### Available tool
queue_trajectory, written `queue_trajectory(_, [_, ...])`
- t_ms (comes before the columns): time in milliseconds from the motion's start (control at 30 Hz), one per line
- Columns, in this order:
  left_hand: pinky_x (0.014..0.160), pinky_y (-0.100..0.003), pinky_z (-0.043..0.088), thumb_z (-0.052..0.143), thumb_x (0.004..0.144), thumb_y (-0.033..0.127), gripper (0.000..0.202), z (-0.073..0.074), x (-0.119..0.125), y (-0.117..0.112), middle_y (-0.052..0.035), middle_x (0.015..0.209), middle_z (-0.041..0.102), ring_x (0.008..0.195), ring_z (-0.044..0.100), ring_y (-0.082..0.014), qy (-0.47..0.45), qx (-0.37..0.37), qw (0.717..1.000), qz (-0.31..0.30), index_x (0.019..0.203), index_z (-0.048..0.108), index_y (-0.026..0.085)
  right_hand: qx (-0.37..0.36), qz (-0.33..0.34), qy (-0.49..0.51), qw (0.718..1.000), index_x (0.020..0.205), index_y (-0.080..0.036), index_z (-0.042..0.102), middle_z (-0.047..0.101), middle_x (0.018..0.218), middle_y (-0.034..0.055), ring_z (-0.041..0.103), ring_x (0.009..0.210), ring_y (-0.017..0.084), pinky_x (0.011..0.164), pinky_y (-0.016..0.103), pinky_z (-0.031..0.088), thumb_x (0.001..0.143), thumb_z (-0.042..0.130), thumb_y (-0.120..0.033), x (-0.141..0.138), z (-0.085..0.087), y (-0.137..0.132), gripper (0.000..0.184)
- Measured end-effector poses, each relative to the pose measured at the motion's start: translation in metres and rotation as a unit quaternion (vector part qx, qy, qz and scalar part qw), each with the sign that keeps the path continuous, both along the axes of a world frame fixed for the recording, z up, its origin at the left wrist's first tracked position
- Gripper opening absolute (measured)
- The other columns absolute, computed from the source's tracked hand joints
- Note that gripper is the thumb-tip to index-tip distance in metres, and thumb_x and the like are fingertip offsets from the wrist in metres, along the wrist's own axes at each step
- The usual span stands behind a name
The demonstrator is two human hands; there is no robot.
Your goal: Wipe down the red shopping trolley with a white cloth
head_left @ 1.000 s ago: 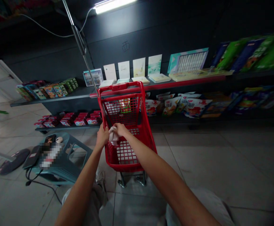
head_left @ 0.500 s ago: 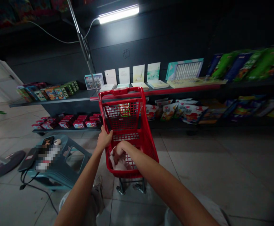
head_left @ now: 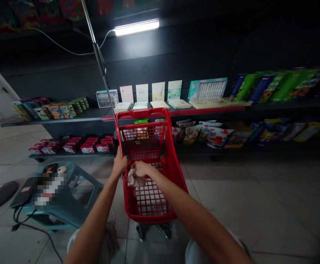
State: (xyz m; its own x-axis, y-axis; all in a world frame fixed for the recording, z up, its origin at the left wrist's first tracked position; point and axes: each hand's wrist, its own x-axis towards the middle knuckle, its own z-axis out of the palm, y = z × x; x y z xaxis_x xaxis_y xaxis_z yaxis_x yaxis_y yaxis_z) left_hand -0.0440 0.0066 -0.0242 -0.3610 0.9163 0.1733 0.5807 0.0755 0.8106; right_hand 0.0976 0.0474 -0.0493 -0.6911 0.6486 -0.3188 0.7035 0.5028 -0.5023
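In front of me stands a small red plastic shopping cart (head_left: 179,176) with lattice sides and floor. My left hand (head_left: 119,164) is closed around the cart's left rim. Inside the basket, near that same side, my right hand (head_left: 142,169) grips a crumpled whitish cloth (head_left: 134,180). The cloth bunches under the fingers against the inner left wall. Part of the right fingers is hidden by the cloth and the back of the hand.
A blue-grey plastic stool (head_left: 74,174) with a phone, cables and small items stands left of the cart. Behind it, dark shelves hold red boxes (head_left: 72,144), upright booklets (head_left: 158,91) and snack bags (head_left: 217,135). A metal pole (head_left: 100,66) rises beside the cart.
My right hand has moved the cloth from the basket's near floor up and away, to the inner left wall. My left hand stays on the rim. The view has shifted slightly.
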Motion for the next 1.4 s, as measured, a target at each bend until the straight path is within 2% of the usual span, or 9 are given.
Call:
queue_trajectory(67, [0.109, -0.042, 0.046, 0.052, 0.086, 0.020, 0.081, 0.004, 0.006, -0.007, -0.0085, 0.140, 0.065, 0.126, 0.063, -0.0288, -0.005, -0.023, 1.000, 0.007, 0.163, 0.027, 0.025, 0.109, -0.101, 0.122, 0.981, 0.126, -0.017, 0.067, 0.072, 0.123, 0.0099, 0.068, 0.110, 0.020, 0.091, 0.027, 0.052, 0.088, 0.056, -0.014, 0.003, 0.017, 0.027, 0.040])
queue_trajectory(167, [0.105, -0.044, 0.049, 0.049, 0.090, 0.023, 0.079, 0.011, 0.013, -0.015, -0.0087, 0.138, 0.067, 0.119, 0.068, -0.0300, 0.000, -0.048, 0.999, 0.014, 0.164, 0.024, 0.028, 0.255, -0.217, 0.321, 0.886, 0.125, -0.016, 0.069, 0.071, 0.128, 0.0091, 0.064, 0.120, 0.019, 0.107, 0.030, 0.048, 0.083, 0.055, -0.007, -0.006, 0.048, 0.070, 0.046])
queue_trajectory(333, [0.102, -0.042, 0.051, 0.046, 0.090, 0.022, 0.081, 0.015, 0.017, -0.020, -0.0093, 0.138, 0.067, 0.118, 0.069, -0.0300, 0.007, -0.061, 0.998, 0.017, 0.166, 0.018, 0.027, 0.333, -0.214, 0.416, 0.819, 0.138, -0.019, 0.066, 0.055, 0.152, 0.0068, 0.051, 0.141, 0.017, 0.123, 0.033, 0.036, 0.082, 0.048, 0.000, -0.040, 0.075, 0.121, 0.062])
queue_trajectory(500, [0.105, -0.039, 0.049, 0.046, 0.086, 0.016, 0.085, 0.015, 0.016, -0.020, -0.0071, 0.143, 0.064, 0.122, 0.067, -0.0277, 0.000, -0.056, 0.998, 0.022, 0.166, 0.019, 0.026, 0.354, -0.039, 0.297, 0.886, 0.127, -0.023, 0.073, 0.053, 0.155, 0.0022, 0.039, 0.151, 0.015, 0.125, 0.034, 0.032, 0.091, 0.047, -0.001, -0.031, 0.055, 0.141, 0.050])
queue_trajectory(700, [0.107, -0.040, 0.049, 0.048, 0.085, 0.018, 0.087, 0.018, 0.011, -0.020, -0.0087, 0.143, 0.064, 0.126, 0.065, -0.0294, 0.000, -0.059, 0.998, 0.002, 0.167, 0.017, 0.023, 0.378, -0.161, 0.318, 0.855, 0.136, -0.021, 0.068, 0.047, 0.159, 0.0048, 0.030, 0.155, 0.014, 0.128, 0.035, 0.026, 0.091, 0.041, 0.000, 0.030, 0.024, 0.151, 0.057])
queue_trajectory(933, [0.106, -0.040, 0.049, 0.046, 0.086, 0.017, 0.086, 0.023, 0.013, -0.023, -0.0095, 0.141, 0.066, 0.125, 0.065, -0.0293, 0.010, -0.069, 0.998, -0.003, 0.167, 0.017, 0.023, 0.333, -0.507, 0.391, 0.692, 0.152, -0.014, 0.051, 0.040, 0.163, 0.0120, 0.034, 0.153, 0.018, 0.126, 0.037, 0.027, 0.086, 0.036, -0.003, 0.035, -0.010, 0.156, 0.069])
queue_trajectory(1100, [0.103, -0.040, 0.050, 0.044, 0.086, 0.017, 0.085, 0.026, 0.018, -0.030, -0.0116, 0.140, 0.066, 0.121, 0.068, -0.0292, 0.015, -0.075, 0.997, -0.007, 0.167, 0.017, 0.021, 0.244, -0.623, 0.445, 0.595, 0.148, -0.002, 0.053, 0.051, 0.152, 0.0223, 0.038, 0.151, 0.024, 0.123, 0.041, 0.032, 0.086, 0.032, -0.005, -0.010, -0.016, 0.158, 0.065])
queue_trajectory(1233, [0.101, -0.039, 0.051, 0.044, 0.087, 0.018, 0.084, 0.025, 0.020, -0.031, -0.0133, 0.135, 0.069, 0.115, 0.070, -0.0283, 0.029, -0.082, 0.996, -0.014, 0.166, 0.015, 0.018, 0.274, -0.533, 0.457, 0.658, 0.147, -0.007, 0.056, 0.039, 0.163, 0.0158, 0.022, 0.158, 0.021, 0.128, 0.039, 0.020, 0.085, 0.036, -0.004, -0.061, -0.022, 0.132, 0.065])
queue_trajectory(1400, [0.098, -0.039, 0.052, 0.044, 0.087, 0.018, 0.085, 0.021, 0.019, -0.028, -0.0139, 0.128, 0.071, 0.108, 0.072, -0.0288, 0.050, -0.097, 0.994, 0.002, 0.167, 0.013, 0.018, 0.296, -0.246, 0.381, 0.841, 0.150, -0.019, 0.052, 0.036, 0.166, 0.0025, 0.029, 0.155, 0.016, 0.123, 0.031, 0.032, 0.091, 0.033, -0.003, -0.091, -0.038, 0.100, 0.064])
